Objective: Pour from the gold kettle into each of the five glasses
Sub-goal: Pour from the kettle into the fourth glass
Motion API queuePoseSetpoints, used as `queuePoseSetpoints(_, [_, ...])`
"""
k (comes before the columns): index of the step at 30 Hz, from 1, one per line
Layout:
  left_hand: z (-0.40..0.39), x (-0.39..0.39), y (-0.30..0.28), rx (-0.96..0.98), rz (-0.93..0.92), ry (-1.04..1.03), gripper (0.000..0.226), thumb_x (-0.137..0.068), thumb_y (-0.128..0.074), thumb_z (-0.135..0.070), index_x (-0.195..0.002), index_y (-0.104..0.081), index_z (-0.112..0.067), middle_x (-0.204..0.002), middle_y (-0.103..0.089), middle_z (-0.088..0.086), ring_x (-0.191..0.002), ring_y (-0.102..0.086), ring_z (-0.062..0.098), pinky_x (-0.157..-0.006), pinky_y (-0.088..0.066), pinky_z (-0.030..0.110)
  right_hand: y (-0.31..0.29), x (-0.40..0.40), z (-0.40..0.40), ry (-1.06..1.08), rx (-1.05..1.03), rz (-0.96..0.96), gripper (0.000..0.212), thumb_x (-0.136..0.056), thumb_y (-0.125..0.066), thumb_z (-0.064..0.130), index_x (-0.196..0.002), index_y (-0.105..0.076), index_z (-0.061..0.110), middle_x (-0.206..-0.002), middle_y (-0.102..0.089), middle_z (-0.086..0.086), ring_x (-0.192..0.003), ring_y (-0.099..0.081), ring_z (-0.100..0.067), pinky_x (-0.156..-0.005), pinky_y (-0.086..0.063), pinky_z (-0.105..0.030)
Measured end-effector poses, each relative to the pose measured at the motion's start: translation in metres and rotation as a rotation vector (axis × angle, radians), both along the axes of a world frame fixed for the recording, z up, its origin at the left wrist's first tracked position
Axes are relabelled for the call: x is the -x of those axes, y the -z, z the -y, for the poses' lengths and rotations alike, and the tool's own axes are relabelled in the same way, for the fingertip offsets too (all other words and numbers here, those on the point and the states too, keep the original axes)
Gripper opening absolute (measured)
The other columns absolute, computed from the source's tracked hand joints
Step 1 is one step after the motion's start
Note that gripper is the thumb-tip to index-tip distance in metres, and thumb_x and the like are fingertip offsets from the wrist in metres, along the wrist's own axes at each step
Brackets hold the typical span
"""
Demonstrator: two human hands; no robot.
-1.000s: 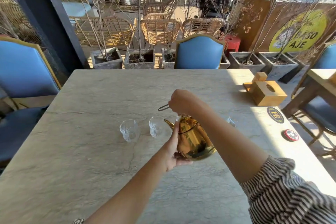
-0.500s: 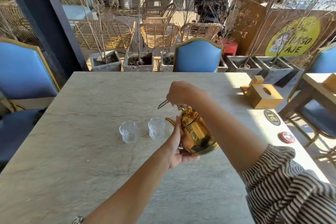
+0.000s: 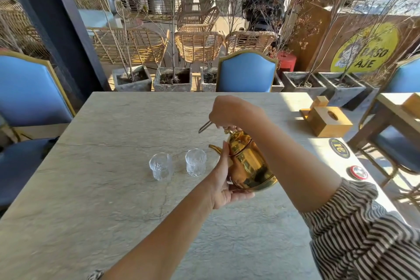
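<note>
The gold kettle (image 3: 248, 166) hangs above the stone table (image 3: 102, 177), tilted with its spout (image 3: 214, 148) pointing left. My right hand (image 3: 229, 112) grips its top handle from above. My left hand (image 3: 221, 179) cups the kettle's left side and base. Two small clear cut-glass glasses stand upright to the left of the spout: one (image 3: 196, 165) close to it, one (image 3: 161, 166) further left. A third glass rim (image 3: 213, 158) seems to peek out behind my left hand. Any other glasses are hidden behind my arms and the kettle.
A wooden tissue box (image 3: 326, 120) stands at the table's right side, with a round black-and-yellow coaster (image 3: 339, 144) and a red-rimmed round disc (image 3: 358, 172) nearer me. Blue chairs stand at the far edge (image 3: 246, 73), left (image 3: 25, 88) and right (image 3: 406, 79).
The kettle and both hands have lifted slightly; the spout tip has drawn back to the right of the nearer glass. My left hand now sits lower under the kettle's body.
</note>
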State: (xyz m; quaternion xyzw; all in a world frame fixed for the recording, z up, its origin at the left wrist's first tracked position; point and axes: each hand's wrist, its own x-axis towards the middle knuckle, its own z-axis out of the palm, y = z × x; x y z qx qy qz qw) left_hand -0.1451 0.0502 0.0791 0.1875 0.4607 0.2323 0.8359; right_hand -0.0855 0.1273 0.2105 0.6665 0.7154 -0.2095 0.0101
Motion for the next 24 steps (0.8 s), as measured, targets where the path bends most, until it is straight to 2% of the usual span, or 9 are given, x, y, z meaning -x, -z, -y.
queuePoseSetpoints(2, [0.0,-0.001,-0.003,-0.008,0.009,0.008,0.096,-0.056,-0.053,-0.085,-0.117,-0.06,-0.01,-0.133,-0.058,0.029,-0.121,-0.06,0.041,-0.084,-0.059,0.051,-0.002,-0.001,0.0,-0.009,-0.011,-0.004,0.023,-0.09,-0.047,0.007,-0.091,-0.068,-0.002,-0.059,-0.051,-0.005,-0.049,-0.047,-0.016,-0.048,-0.039,-0.025])
queuePoseSetpoints(4, [0.0,-0.001,-0.004,-0.011,0.018,0.01,0.092,-0.062,-0.051,-0.085,-0.116,-0.06,-0.012,-0.135,-0.057,0.029,-0.122,-0.059,0.041,-0.083,-0.059,0.051,-0.004,-0.003,0.001,-0.013,-0.018,0.0,0.022,-0.089,-0.047,0.007,-0.085,-0.068,0.002,-0.058,-0.051,-0.005,-0.048,-0.046,-0.017,-0.048,-0.039,-0.025])
queuePoseSetpoints(8, [-0.002,-0.001,0.0,0.003,0.011,0.026,0.114,-0.054,-0.054,-0.086,-0.136,-0.052,-0.008,-0.134,-0.058,0.028,-0.12,-0.061,0.04,-0.08,-0.062,0.049,-0.002,-0.006,0.002,-0.005,-0.025,0.024,0.024,-0.09,-0.046,0.007,-0.071,-0.06,0.003,-0.057,-0.049,-0.005,-0.047,-0.044,-0.017,-0.048,-0.037,-0.026])
queuePoseSetpoints(12, [-0.002,0.002,0.01,-0.029,-0.055,0.045,0.111,-0.054,-0.053,-0.086,-0.135,-0.054,-0.009,-0.129,-0.062,0.026,-0.116,-0.064,0.039,-0.087,-0.06,0.05,0.015,-0.011,-0.001,0.039,-0.047,0.028,0.034,-0.093,-0.046,0.013,-0.06,-0.046,0.009,-0.058,-0.046,-0.002,-0.049,-0.04,-0.014,-0.049,-0.034,-0.024])
queuePoseSetpoints(15, [-0.003,0.005,0.02,-0.053,-0.134,0.056,0.099,-0.066,-0.048,-0.086,-0.13,-0.057,-0.011,-0.123,-0.065,0.023,-0.113,-0.066,0.036,-0.088,-0.06,0.049,0.037,-0.016,-0.001,0.083,-0.072,-0.002,0.035,-0.095,-0.047,0.02,-0.062,-0.044,0.012,-0.062,-0.051,-0.001,-0.053,-0.046,-0.013,-0.05,-0.038,-0.024])
queuePoseSetpoints(19, [-0.003,0.011,0.028,-0.088,-0.244,0.068,0.083,-0.078,-0.044,-0.082,-0.119,-0.059,-0.012,-0.102,-0.069,0.013,-0.1,-0.069,0.029,-0.082,-0.062,0.044,0.061,-0.02,0.002,0.164,-0.082,-0.071,0.034,-0.096,-0.046,0.025,-0.066,-0.047,0.01,-0.069,-0.057,-0.004,-0.056,-0.052,-0.015,-0.051,-0.043,-0.026])
queuePoseSetpoints(21, [-0.005,0.014,0.032,-0.093,-0.273,0.065,0.084,-0.077,-0.046,-0.083,-0.121,-0.059,-0.013,-0.1,-0.069,0.011,-0.093,-0.069,0.026,-0.081,-0.062,0.043,0.07,-0.021,0.005,0.181,-0.077,-0.089,0.032,-0.097,-0.044,0.027,-0.076,-0.053,0.004,-0.073,-0.056,-0.006,-0.06,-0.052,-0.019,-0.054,-0.044,-0.028])
queuePoseSetpoints(24, [-0.007,0.019,0.04,-0.088,-0.303,0.056,0.091,-0.071,-0.052,-0.084,-0.124,-0.06,-0.011,-0.104,-0.068,0.013,-0.096,-0.069,0.027,-0.088,-0.06,0.047,0.081,-0.021,0.009,0.207,-0.096,-0.132,0.033,-0.097,-0.043,0.029,-0.089,-0.06,0.001,-0.079,-0.059,-0.01,-0.069,-0.055,-0.023,-0.061,-0.046,-0.032])
